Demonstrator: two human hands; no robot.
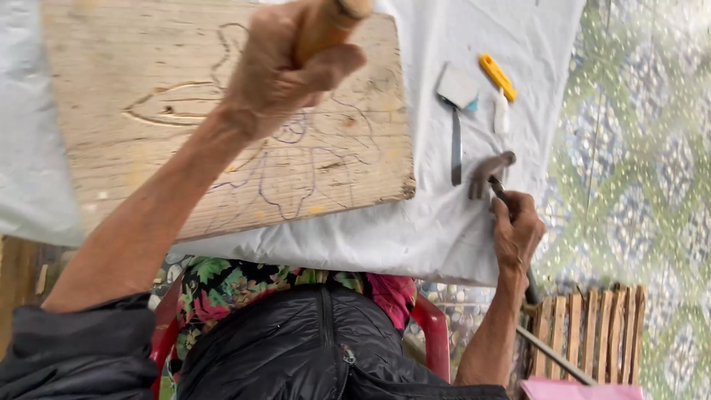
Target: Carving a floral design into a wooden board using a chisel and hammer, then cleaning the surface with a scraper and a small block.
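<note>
While the left hand [278,70] grips a round wooden handle [326,26], fist closed tight around it over the plank, the right hand [516,231] is wrapped around the shaft of a claw hammer [490,172] at the table's near right edge; its metal head rests on the white cloth [415,230]

Progress, as judged from the plank [148,126]: a pale, rough-sawn wooden board with coarse grain lies flat on the cloth, under the left hand. A flower or leaf design is drawn on it in blue-purple line. Only one part looks carved: a pointed oval leaf shape at the left, with a grooved outline cut into the wood. The petals and curling lines toward the near edge look like ink only, so most of the cutting seems left to do. Whether the handle carries a chisel blade cannot be told; its lower end is hidden behind the fist

Other items on the cloth, beyond the hammer:
- flat metal scraper [455,111], pale square blade and dark narrow shank
- yellow utility knife [497,76], slim plastic body
- small white stick-shaped object [501,115], just beside the scraper; kind unclear

Cloth is thin, white, wrinkled, draped over the table edge. Slatted wooden crate [592,326] stands on patterned green tiled floor [644,148] at right
</note>
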